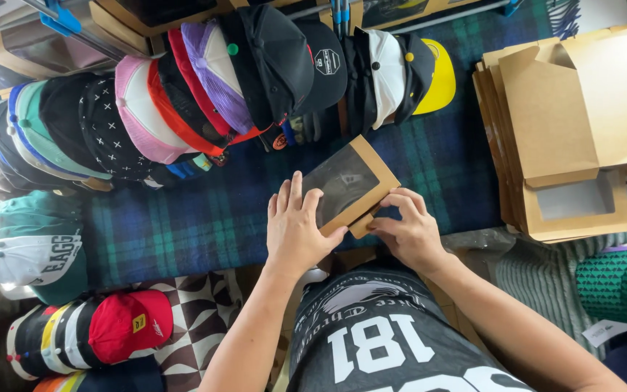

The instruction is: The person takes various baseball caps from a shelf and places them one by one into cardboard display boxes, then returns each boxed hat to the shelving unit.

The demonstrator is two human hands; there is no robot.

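left hand [295, 231] flat on window box [348, 186], fingers spread | right hand [409, 231] pinching its near flap | box on plaid bench [183, 229], long axis slanting away-right, between hands | caps [205, 87] behind

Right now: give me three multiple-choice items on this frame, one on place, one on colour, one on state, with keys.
1. Where is the stack of flat cartons?
A. right of the blanket
B. under the caps
C. on the person's lap

2. What colour is the cap at lower left?
A. white
B. red
C. purple

3. How is the window box held?
A. untouched
B. one hand only
C. both hands on it

Key: 1 A, the cartons lie past the plaid blanket's right edge. 2 B, its crown is red. 3 C, left hand lies flat on it and right hand pinches its near flap.
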